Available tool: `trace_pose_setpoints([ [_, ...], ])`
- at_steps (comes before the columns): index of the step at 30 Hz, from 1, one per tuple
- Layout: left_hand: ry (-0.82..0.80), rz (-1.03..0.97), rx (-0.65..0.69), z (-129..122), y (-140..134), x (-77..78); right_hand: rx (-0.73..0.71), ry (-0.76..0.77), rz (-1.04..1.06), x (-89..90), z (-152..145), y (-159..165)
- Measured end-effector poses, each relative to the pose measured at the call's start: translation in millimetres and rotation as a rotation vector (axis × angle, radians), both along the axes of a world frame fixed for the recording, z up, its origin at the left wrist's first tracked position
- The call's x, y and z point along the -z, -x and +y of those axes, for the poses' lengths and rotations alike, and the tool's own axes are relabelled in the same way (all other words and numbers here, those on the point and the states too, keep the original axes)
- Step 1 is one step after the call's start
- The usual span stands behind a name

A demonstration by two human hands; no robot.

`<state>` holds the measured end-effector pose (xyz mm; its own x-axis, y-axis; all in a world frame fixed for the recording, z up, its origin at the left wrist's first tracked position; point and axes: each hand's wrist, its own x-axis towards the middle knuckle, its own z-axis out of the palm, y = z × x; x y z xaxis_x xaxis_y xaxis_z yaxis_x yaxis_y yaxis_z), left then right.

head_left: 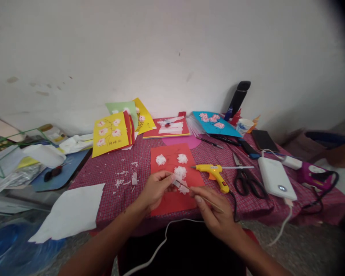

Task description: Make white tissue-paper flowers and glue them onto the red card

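Note:
Over a red sheet of card [172, 205], my left hand [157, 188] pinches a small white piece of paper [176, 183] between thumb and fingers. My right hand [215, 212] grips a thin wooden stick [212, 204] like a pen, its dark tip end reaching to the white piece. White crumpled paper flowers [180, 173] sit on the card, with faint drawn stems among them. Part of the lowest flower shows just beyond the fingers. Just right of the card lies a yellow hot glue gun [215, 173] with a glue stick in its back.
Black scissors [245, 182] and a white power bank [276, 178] lie at right, with cables. White paper scraps [126, 179] are strewn at left. Finished-looking flower cards, yellow [110, 132] and blue [217, 124], stand behind. A paper cup [244, 125] is near the wall.

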<state>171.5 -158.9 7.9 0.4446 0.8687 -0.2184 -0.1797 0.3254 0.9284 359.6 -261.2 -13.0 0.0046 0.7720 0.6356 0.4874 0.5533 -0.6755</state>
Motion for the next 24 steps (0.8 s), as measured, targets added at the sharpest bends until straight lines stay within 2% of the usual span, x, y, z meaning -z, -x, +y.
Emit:
trace_pose_setpoints([
  [4, -0.046, 0.046, 0.036, -4, 1, -0.9, 0.058, 0.037, 0.077, 1.4, 0, 1],
  [8, -0.122, 0.138, 0.114, -9, 3, -2.6, 0.142, 0.136, 0.214, 4.1, 3, -4],
  [12, -0.161, 0.195, 0.163, -12, 1, -3.7, 0.124, 0.251, 0.412, 10.0, 4, -10],
  [16, -0.202, 0.255, 0.183, -16, -5, -2.6, 0.131, 0.285, 0.512, 12.3, 4, -9],
  [20, -0.295, 0.290, 0.226, -19, -7, -0.6, 0.057, 0.350, 0.689, 6.0, 4, -9],
  [24, -0.393, 0.332, 0.318, -24, -5, 0.3, -0.112, 0.458, 0.753, -3.8, 4, -17],
])
